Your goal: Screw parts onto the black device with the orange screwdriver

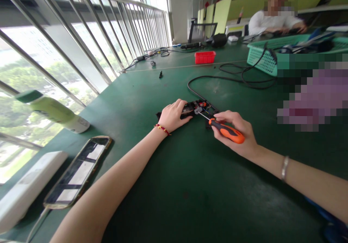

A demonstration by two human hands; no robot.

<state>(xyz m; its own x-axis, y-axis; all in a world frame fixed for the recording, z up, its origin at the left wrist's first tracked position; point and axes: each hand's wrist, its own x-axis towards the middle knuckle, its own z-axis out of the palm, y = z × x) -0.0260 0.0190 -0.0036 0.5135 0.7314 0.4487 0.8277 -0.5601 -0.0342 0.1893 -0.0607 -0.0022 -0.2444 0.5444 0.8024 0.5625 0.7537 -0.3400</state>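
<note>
**Screwdriver tip set into an opened black device**

The left hand (174,116) lies palm-down on the near-left end of the opened black device (203,106). Its fingers are loosely curved over the casing, pressing it down rather than gripping it. The right hand (236,132), just right of the device, is closed around the orange-and-black handle of a screwdriver (227,131). The thin shaft slants up-left and its tip rests among the exposed parts in the middle of the device.

The shaft meets the device at a shallow angle, so the tip could skid off a screw head and gouge the small parts beside it. The left hand's fingertips lie close to the tip and in line with such a slip. Only one end is pinned, so the device could pivot on the smooth surface. The black cable (193,90) looping away behind the device could tug it.

The surface is a dark green table (190,185). Left of the device lie a phone (78,170), a green-capped bottle (53,110) on its side and a white block (24,188). Beyond it sit a red tray (204,57) and a green basket (261,60). A railed window wall (108,29) runs along the left. Another person in a white sleeve (268,21) works at the far end.
</note>
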